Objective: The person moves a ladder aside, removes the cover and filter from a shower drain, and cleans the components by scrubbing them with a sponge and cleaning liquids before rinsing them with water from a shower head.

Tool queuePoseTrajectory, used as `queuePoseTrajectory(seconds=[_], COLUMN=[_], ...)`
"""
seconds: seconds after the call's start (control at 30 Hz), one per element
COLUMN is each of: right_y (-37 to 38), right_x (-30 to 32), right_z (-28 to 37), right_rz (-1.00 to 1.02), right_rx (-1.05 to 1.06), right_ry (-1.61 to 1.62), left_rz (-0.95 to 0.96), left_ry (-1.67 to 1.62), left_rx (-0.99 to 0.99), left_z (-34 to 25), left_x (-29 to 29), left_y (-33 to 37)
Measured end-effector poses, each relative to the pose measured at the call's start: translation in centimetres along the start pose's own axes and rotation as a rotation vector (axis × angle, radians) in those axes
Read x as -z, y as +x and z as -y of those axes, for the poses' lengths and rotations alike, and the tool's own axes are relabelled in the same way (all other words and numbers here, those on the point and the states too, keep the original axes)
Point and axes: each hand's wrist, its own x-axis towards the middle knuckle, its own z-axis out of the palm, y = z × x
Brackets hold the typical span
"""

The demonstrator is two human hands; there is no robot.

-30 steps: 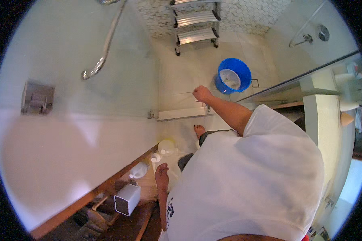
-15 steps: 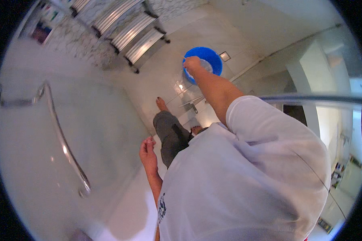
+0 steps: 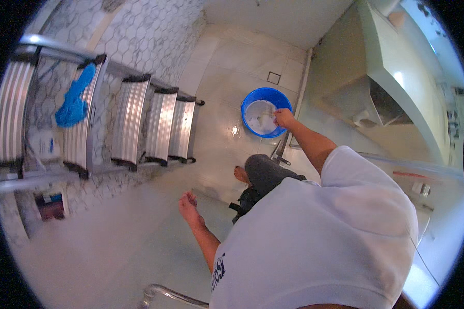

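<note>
On the floor ahead stands a round blue bucket (image 3: 250, 130) with whitish, foamy water (image 3: 260, 114) in it. My right hand (image 3: 284, 119) is at the bucket's right rim, its closed fingers reaching over the inside. A pale thing seems to lie at the fingertips, too small and blurred to name. Out to the left, my left hand (image 3: 189, 207) hangs in the air with fingers loosely bent, holding nothing visible. My bare foot (image 3: 241, 174) and dark trouser leg (image 3: 267, 173) show between the hands.
An aluminium stepladder (image 3: 129, 121) stands at the left, with a blue cloth-like or glove-like item (image 3: 76, 100) draped on a step. A square floor drain (image 3: 274, 78) lies beyond the bucket. Glass panels and a metal bar (image 3: 178, 296) are near me.
My view has turned to the left, bringing more of the stepladder in. My right hand has gone from the bucket's left side to its right rim. The left hand stays raised in the air.
</note>
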Motion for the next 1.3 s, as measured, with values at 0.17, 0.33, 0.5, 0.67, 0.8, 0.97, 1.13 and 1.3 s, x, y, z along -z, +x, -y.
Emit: queuePoseTrajectory(seconds=[0.17,0.33,0.5,0.67,0.8,0.97,1.13,1.3], right_y=[-2.0,0.5,6.3,13.1,14.8,14.4,16.0,16.8], right_x=[2.3,7.5,8.9,7.7,7.8,7.7,7.7,0.4], right_z=[2.8,4.1,1.1,4.2,3.0,3.0,7.7,4.3], right_rz=[0.057,0.032,-0.141,-0.250,-0.306,-0.393,-0.229,-0.362], right_rx=[-0.280,-0.448,-0.563,-0.207,-0.052,-0.692,-0.958,-0.853], right_ry=[0.583,1.041,1.179,0.898,0.644,1.340,1.428,0.238], left_rz=[0.138,0.603,1.291,1.646,1.814,2.105,2.322,2.567], left_ry=[0.181,0.097,-0.309,-0.393,-0.358,-0.238,-0.108,-0.102], left_rx=[-0.089,-0.942,-0.990,-0.663,-0.637,-0.694,-0.627,-0.401], left_z=[-8.0,-25.1,-42.1,-49.6,-52.1,-55.6,-58.5,-57.9], left_x=[-3.7,-16.2,-26.3,-32.9,-41.4,-49.9,-59.9,-67.7], left_y=[6.4,2.4,-7.6,-10.8,-6.8,-4.4,-1.5,-2.3])
